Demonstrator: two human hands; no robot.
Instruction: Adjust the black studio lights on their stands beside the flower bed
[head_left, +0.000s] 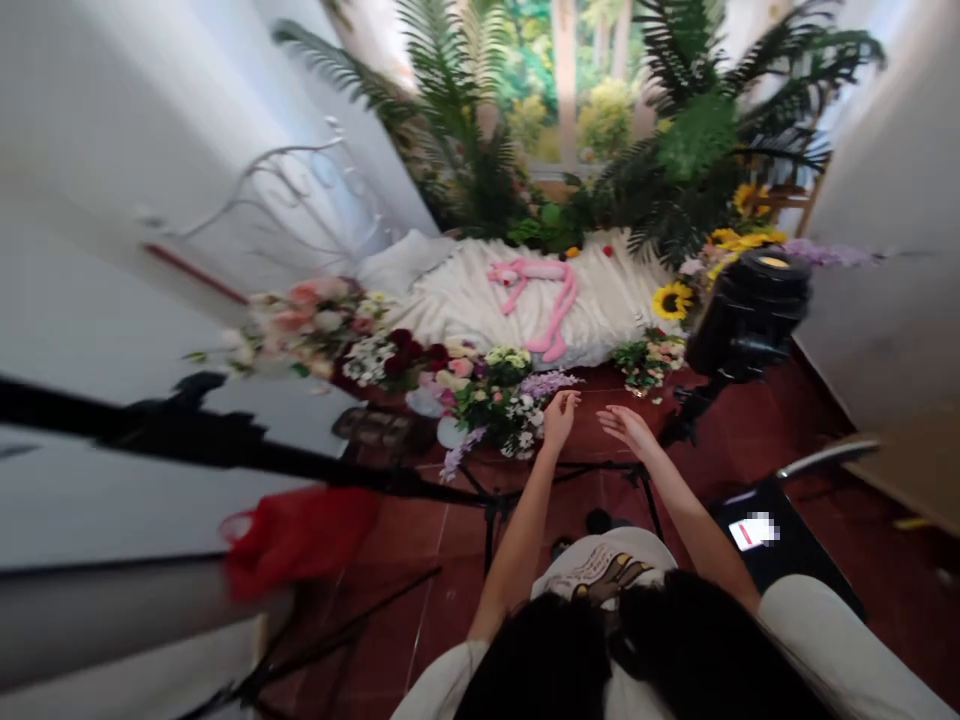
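Both my hands are held out in front of me, a short gap between them. My left hand [560, 418] has loosely bent fingers with nothing visible in them; it is nearest to the purple flower spray [551, 382] and the white blossoms [523, 425]. My right hand [628, 430] has its fingers stretched out and holds nothing. Ahead of it lies a small bunch of pink and cream flowers [651, 360]. Farther off, a long-limbed pink plush toy [553, 300] rests on a cream draped cloth [457, 300].
A black lamp-like device [754, 315] stands on the right, near sunflowers [671, 300]. A black pole [247, 445] crosses the left side above a red bag [300, 540]. A lit phone [750, 532] lies on a dark surface at right. Palm fronds [450, 100] fill the back.
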